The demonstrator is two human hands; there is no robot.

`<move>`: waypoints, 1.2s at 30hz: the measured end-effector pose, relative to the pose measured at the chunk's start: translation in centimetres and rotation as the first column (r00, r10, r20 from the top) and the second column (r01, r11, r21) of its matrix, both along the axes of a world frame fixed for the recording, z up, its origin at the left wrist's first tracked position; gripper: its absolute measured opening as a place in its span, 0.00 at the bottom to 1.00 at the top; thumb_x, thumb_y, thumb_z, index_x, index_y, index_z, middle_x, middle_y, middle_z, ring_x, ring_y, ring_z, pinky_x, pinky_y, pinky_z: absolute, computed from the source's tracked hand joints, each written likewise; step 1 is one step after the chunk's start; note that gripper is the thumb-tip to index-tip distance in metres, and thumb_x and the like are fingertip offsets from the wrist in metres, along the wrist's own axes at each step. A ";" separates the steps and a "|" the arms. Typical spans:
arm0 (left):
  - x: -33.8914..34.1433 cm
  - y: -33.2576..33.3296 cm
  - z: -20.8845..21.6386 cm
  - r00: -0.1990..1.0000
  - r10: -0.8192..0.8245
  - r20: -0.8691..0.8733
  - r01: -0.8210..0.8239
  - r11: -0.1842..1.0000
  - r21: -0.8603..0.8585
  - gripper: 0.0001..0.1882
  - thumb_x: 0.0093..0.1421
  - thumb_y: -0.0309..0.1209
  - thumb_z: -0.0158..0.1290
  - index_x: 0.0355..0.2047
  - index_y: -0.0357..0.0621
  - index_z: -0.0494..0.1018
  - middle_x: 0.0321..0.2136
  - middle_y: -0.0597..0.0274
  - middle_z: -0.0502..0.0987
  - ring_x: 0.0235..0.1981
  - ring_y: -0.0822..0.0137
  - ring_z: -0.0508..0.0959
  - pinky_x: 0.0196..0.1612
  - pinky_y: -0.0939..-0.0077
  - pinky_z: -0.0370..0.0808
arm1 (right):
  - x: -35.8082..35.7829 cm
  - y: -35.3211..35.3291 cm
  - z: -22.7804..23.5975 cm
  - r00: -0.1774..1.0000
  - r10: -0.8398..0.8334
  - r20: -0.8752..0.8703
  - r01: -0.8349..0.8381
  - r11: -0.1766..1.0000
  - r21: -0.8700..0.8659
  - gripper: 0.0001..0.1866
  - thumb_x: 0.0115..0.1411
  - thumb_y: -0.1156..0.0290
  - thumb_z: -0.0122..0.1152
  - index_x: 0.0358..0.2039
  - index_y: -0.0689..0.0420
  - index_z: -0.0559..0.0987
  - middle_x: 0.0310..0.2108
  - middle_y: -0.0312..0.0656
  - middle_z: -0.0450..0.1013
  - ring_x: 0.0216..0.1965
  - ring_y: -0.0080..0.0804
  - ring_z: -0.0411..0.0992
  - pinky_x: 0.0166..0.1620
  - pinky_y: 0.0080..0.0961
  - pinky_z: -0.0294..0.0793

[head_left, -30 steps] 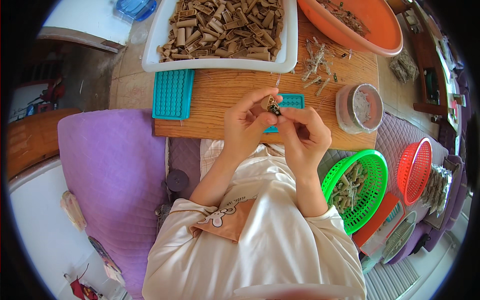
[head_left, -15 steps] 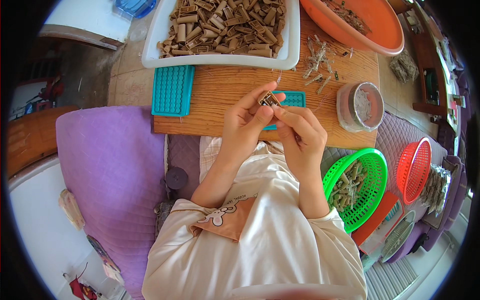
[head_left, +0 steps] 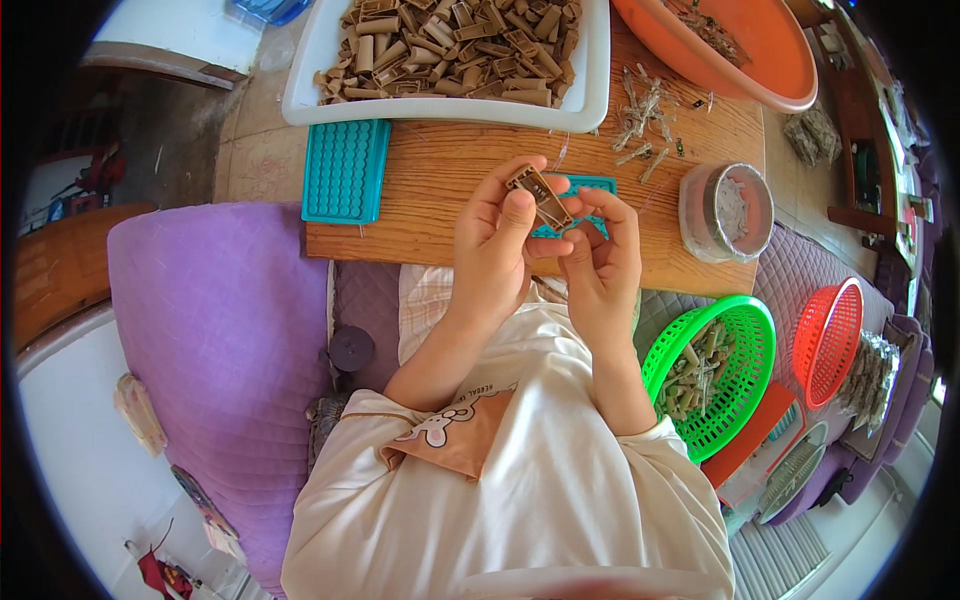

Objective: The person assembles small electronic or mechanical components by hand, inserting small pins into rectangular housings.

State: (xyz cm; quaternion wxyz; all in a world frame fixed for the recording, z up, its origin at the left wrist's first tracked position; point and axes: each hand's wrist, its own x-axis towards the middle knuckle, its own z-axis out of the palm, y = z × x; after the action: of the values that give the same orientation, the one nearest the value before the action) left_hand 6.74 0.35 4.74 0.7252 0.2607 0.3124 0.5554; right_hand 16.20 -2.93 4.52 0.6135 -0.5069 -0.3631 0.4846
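Observation:
Over the table's front edge, my left hand [head_left: 490, 240] grips a brown plastic shell [head_left: 542, 199] between thumb and fingers. The shell is an open half-casing, tilted, its hollow side with small dark parts facing up. My right hand [head_left: 605, 262] has its thumb and curled index finger at the shell's lower right end. Whether a smaller piece sits between those fingertips is hidden. Behind my hands lies a teal tray [head_left: 600, 184], partly covered by them. Another teal tray [head_left: 346, 172] with rows of round cavities rests at the table's left edge.
A white bin [head_left: 450, 112] of brown shells stands at the back. Loose clear strips [head_left: 640, 118] lie near an orange basin [head_left: 770, 75]. A clear tub [head_left: 700, 215] stands at the table's right edge. Green [head_left: 745, 400] and red [head_left: 830, 340] baskets sit at my right.
The shell has turned in my left hand so its long hollow side now shows. My right fingers have shifted from its near end down to its lower right end.

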 end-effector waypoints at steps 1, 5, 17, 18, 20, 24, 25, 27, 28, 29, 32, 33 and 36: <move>-0.1 0.0 0.0 1.000 0.001 0.000 -0.001 1.000 -0.002 0.18 0.59 0.34 0.40 0.47 0.36 0.58 0.37 0.54 0.71 0.35 0.65 0.75 0.27 0.82 0.77 | 0.3 0.1 0.0 0.992 0.045 0.122 -0.044 0.999 -0.014 0.15 0.52 0.86 0.47 0.41 0.62 0.64 0.32 0.39 0.65 0.24 0.18 0.62 0.27 0.13 0.66; -0.7 0.1 -0.4 0.935 -0.036 0.354 0.110 0.976 -0.189 0.16 0.59 0.34 0.40 0.45 0.37 0.59 0.37 0.58 0.70 0.39 0.65 0.73 0.38 0.75 0.76 | 0.8 0.7 0.6 0.891 0.161 0.425 -0.164 0.986 -0.029 0.21 0.46 0.90 0.45 0.43 0.63 0.66 0.32 0.41 0.66 0.27 0.25 0.66 0.31 0.18 0.69; -0.7 -2.1 -3.4 0.998 0.057 -0.023 -0.058 0.997 -0.044 0.17 0.59 0.31 0.40 0.47 0.34 0.58 0.40 0.54 0.69 0.41 0.62 0.71 0.44 0.70 0.71 | 0.0 1.7 -1.9 0.933 0.232 0.274 -0.226 0.973 -0.054 0.21 0.43 0.83 0.53 0.41 0.63 0.69 0.31 0.43 0.71 0.32 0.25 0.71 0.34 0.20 0.70; -0.7 -2.3 -3.9 0.995 0.067 -0.076 -0.066 0.998 0.009 0.17 0.59 0.30 0.40 0.47 0.34 0.58 0.40 0.53 0.69 0.41 0.63 0.72 0.44 0.71 0.71 | -0.2 1.8 -2.0 0.933 0.235 0.274 -0.228 0.972 -0.057 0.21 0.43 0.83 0.53 0.41 0.63 0.69 0.31 0.43 0.71 0.32 0.25 0.71 0.34 0.20 0.70; -1.0 -2.7 -4.5 0.986 0.088 -0.142 -0.087 0.996 0.008 0.16 0.59 0.29 0.41 0.46 0.34 0.59 0.40 0.54 0.69 0.41 0.66 0.71 0.44 0.75 0.69 | -0.5 2.0 -2.3 0.916 0.276 0.291 -0.245 0.960 -0.138 0.18 0.43 0.82 0.53 0.39 0.62 0.70 0.28 0.42 0.72 0.29 0.26 0.71 0.33 0.20 0.71; -1.8 -2.9 -4.9 0.959 0.083 -0.270 -0.082 0.997 0.015 0.15 0.58 0.26 0.42 0.45 0.33 0.60 0.39 0.55 0.69 0.41 0.70 0.70 0.45 0.80 0.66 | -0.4 2.8 -3.4 0.881 0.396 0.259 -0.357 0.915 -0.187 0.16 0.43 0.81 0.53 0.37 0.62 0.70 0.28 0.43 0.72 0.29 0.28 0.71 0.33 0.21 0.71; -2.1 -2.7 -5.1 0.959 0.087 -0.271 -0.087 0.996 0.012 0.15 0.58 0.26 0.42 0.45 0.33 0.60 0.39 0.55 0.69 0.41 0.70 0.70 0.45 0.80 0.66 | -0.5 3.1 -3.2 0.857 0.418 0.300 -0.376 0.907 -0.189 0.16 0.44 0.81 0.54 0.37 0.62 0.70 0.28 0.44 0.72 0.29 0.28 0.71 0.33 0.21 0.71; -3.0 -2.3 -5.3 0.923 0.066 -0.378 -0.054 0.998 0.042 0.16 0.58 0.26 0.42 0.46 0.34 0.60 0.39 0.54 0.70 0.40 0.68 0.71 0.44 0.79 0.68 | -0.4 3.7 -3.5 0.830 0.442 0.340 -0.398 0.897 -0.194 0.16 0.44 0.81 0.54 0.37 0.62 0.70 0.28 0.44 0.72 0.29 0.29 0.71 0.33 0.21 0.71; -3.4 -2.1 -5.2 0.923 0.068 -0.378 -0.057 0.998 0.040 0.16 0.58 0.26 0.42 0.46 0.34 0.60 0.39 0.54 0.70 0.40 0.68 0.71 0.44 0.79 0.68 | 0.2 4.1 -4.0 0.828 0.492 0.270 -0.466 0.871 -0.157 0.16 0.45 0.80 0.55 0.37 0.62 0.70 0.28 0.45 0.72 0.29 0.29 0.71 0.33 0.21 0.71; -3.8 -2.0 -4.9 0.942 0.056 -0.332 -0.062 0.998 -0.008 0.16 0.57 0.26 0.43 0.46 0.35 0.60 0.39 0.54 0.70 0.40 0.67 0.71 0.43 0.77 0.70 | 0.9 4.5 -4.4 0.817 0.540 0.200 -0.528 0.841 -0.114 0.15 0.45 0.80 0.56 0.37 0.62 0.70 0.29 0.45 0.72 0.29 0.30 0.71 0.33 0.21 0.70; -5.3 -1.6 -5.6 0.959 0.076 -0.272 -0.104 0.990 -0.091 0.18 0.56 0.27 0.45 0.48 0.38 0.60 0.39 0.53 0.70 0.39 0.63 0.73 0.41 0.73 0.73 | 2.5 5.2 -4.6 0.755 0.392 0.526 -0.320 0.920 -0.227 0.15 0.46 0.79 0.57 0.37 0.62 0.71 0.29 0.45 0.72 0.30 0.30 0.72 0.34 0.22 0.70; -5.8 -1.6 -5.8 0.953 0.062 -0.296 -0.096 0.990 -0.103 0.19 0.56 0.28 0.46 0.48 0.39 0.59 0.39 0.53 0.69 0.39 0.62 0.73 0.40 0.72 0.73 | 2.8 5.2 -5.5 0.714 0.380 0.588 -0.310 0.925 -0.221 0.14 0.45 0.78 0.58 0.36 0.62 0.71 0.30 0.45 0.72 0.30 0.31 0.72 0.33 0.22 0.70; -6.4 -1.6 -6.3 0.954 0.038 -0.296 -0.080 0.988 -0.130 0.20 0.56 0.29 0.46 0.48 0.39 0.59 0.39 0.52 0.69 0.39 0.61 0.73 0.40 0.72 0.74 | 2.3 3.8 -7.1 0.578 0.339 0.742 -0.350 0.925 -0.149 0.13 0.44 0.78 0.58 0.34 0.60 0.72 0.28 0.43 0.72 0.29 0.33 0.71 0.31 0.24 0.70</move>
State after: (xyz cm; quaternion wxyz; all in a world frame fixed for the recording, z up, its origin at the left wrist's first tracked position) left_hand 0.34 -1.27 -1.57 0.6704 0.2789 0.4625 0.5088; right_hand 18.47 0.89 -2.54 0.3033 -0.5775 -0.6794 0.3359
